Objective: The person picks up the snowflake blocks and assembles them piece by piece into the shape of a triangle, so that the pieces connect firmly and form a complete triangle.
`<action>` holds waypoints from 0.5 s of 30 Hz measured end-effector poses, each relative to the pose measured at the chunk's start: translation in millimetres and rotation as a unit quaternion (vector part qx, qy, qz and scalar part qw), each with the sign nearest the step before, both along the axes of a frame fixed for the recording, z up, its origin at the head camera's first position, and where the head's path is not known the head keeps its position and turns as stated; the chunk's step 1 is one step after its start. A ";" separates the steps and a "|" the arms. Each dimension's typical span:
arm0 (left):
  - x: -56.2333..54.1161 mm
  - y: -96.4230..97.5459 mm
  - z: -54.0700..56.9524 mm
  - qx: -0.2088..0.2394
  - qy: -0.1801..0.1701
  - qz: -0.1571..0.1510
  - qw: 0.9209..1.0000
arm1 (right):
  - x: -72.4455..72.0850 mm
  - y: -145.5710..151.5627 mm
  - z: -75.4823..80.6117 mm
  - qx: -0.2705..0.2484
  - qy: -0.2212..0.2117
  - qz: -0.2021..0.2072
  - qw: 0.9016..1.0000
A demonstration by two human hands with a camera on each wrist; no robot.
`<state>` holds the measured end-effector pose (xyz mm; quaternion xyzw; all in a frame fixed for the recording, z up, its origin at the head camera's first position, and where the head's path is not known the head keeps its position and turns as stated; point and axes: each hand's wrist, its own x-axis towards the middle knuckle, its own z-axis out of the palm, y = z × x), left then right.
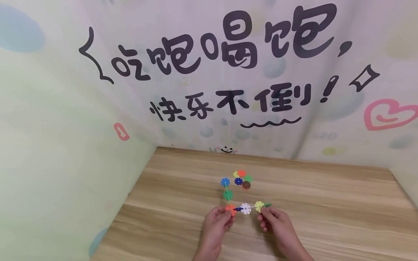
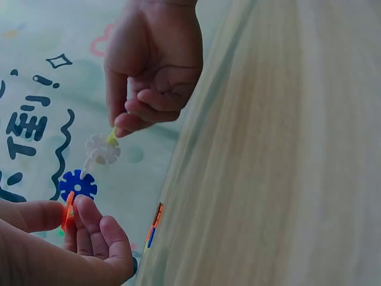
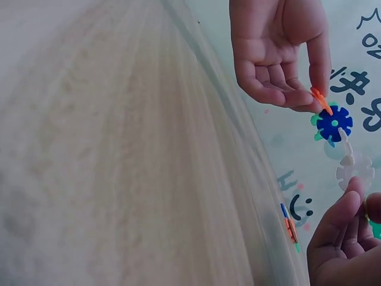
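Left hand [image 1: 217, 221] is reaching in from bottom centre, grip pinching an orange disc [image 1: 231, 208]; right hand [image 1: 277, 222] is angling in from lower right, grip pinching a yellow disc [image 1: 259, 207]. Loose discs [image 1: 238, 181] are lying beyond on the bench [image 1: 163, 210], printed wall [image 1: 202, 79] standing behind. Disc chain [image 1: 243, 208] is spanning lower centre, running sideways, bending up-frame at orange toward a blue disc [image 1: 225, 182].

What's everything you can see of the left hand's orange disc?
The orange disc is thin and round with a notched rim, apparently plastic. The left hand pinches it above the table, partly covering it; wrist views show it nearly edge-on. A dark blue disc is joined crosswise to its rim; a green piece seems joined too.
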<state>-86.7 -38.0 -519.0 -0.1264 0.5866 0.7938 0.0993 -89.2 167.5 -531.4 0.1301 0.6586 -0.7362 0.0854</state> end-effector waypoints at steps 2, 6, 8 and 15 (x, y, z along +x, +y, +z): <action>0.5 -1.9 0.2 -0.014 0.000 -0.010 1.000 | 2.0 2.5 0.1 -0.001 0.004 0.002 1.000; -2.1 -10.3 1.9 -0.040 0.005 -0.022 0.999 | 6.3 8.2 0.0 0.001 0.014 0.020 1.000; -6.8 -16.7 3.8 -0.052 0.013 -0.019 0.998 | 8.8 11.6 -0.3 0.002 0.019 0.035 0.999; -25.7 -36.0 11.4 -0.085 0.054 -0.017 0.995 | 18.7 23.9 -3.1 -0.004 0.010 0.100 0.995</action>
